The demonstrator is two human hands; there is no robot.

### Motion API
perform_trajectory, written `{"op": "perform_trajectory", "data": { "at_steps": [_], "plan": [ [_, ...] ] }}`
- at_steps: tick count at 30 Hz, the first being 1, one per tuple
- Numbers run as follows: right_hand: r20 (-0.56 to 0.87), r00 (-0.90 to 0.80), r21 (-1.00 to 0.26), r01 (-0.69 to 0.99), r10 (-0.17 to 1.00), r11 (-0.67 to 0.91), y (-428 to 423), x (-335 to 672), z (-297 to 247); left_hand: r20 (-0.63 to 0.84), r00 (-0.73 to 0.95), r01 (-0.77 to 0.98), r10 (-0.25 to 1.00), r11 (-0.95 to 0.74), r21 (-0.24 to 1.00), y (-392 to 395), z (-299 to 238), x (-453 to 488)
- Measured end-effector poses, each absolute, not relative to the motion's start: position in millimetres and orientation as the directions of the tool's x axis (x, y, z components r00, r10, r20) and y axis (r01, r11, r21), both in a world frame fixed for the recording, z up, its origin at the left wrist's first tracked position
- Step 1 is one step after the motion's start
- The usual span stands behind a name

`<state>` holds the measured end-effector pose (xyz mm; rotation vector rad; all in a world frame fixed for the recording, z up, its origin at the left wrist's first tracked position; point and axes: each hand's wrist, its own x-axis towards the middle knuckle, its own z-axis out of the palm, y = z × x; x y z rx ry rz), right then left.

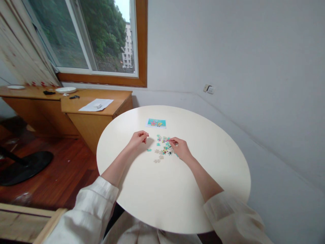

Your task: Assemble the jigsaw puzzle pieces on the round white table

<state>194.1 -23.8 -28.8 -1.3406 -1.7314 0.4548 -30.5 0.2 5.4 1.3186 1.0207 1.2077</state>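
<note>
Loose jigsaw puzzle pieces (166, 148) lie in a small heap in the middle of the round white table (162, 189). Some show coloured print in teal, red and yellow; others lie with a plain beige back up, such as the piece (157, 161) nearest me. My right hand (179, 147) is over the heap's right side, thumb and fingers pinched on a puzzle piece at its edge. To the left of the heap, my left hand (139, 138) is held with fingers curled together; whatever may be in them is hidden. A single teal piece (149, 150) lies just below it.
A printed picture card (156, 123) with cartoon figures lies beyond the pieces. Behind on the left stands a wooden desk (122, 98) with a paper sheet (96, 105) and a white plate (66, 90). A wall (266, 101) runs along the right, past the table edge.
</note>
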Motion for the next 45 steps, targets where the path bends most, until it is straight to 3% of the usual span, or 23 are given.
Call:
{"op": "perform_trajectory", "data": {
  "at_steps": [12,20,25,29,33,39,45],
  "plan": [
    [0.468,-0.112,-0.497,0.787,0.877,0.366,-25.9,195.5,-23.8,0.124,-0.159,-0.154,0.979,-0.149,0.977,4.4,13.6,-44.2],
    [0.442,-0.128,-0.452,0.823,0.888,0.343,-31.7,192.7,-15.3,0.099,-0.161,-0.183,0.982,-0.129,0.975,2.7,14.2,-42.5],
    [0.411,-0.22,-0.338,0.865,0.885,0.372,-34.4,186.8,-15.6,0.099,-0.152,-0.163,0.983,-0.124,0.979,2.2,12.5,-39.8],
    [0.297,-0.3,-0.236,0.897,0.907,0.374,-36.8,183.1,-18.8,0.108,-0.147,-0.145,0.983,-0.129,0.981,3.1,10.7,-38.0],
    [0.262,-0.319,-0.253,0.888,0.911,0.384,-38.4,183.0,-18.7,0.099,-0.143,-0.13,0.985,-0.117,0.985,3.4,10.1,-36.9],
    [0.327,-0.292,-0.349,0.847,0.899,0.402,-37.1,184.8,-15.6,0.097,-0.132,-0.126,0.987,-0.114,0.985,3.1,9.4,-36.7],
    [0.368,-0.298,-0.356,0.829,0.88,0.43,-36.4,185.2,-12.3,0.098,-0.13,-0.122,0.987,-0.114,0.986,3.1,8.7,-36.4]
  ]
}}
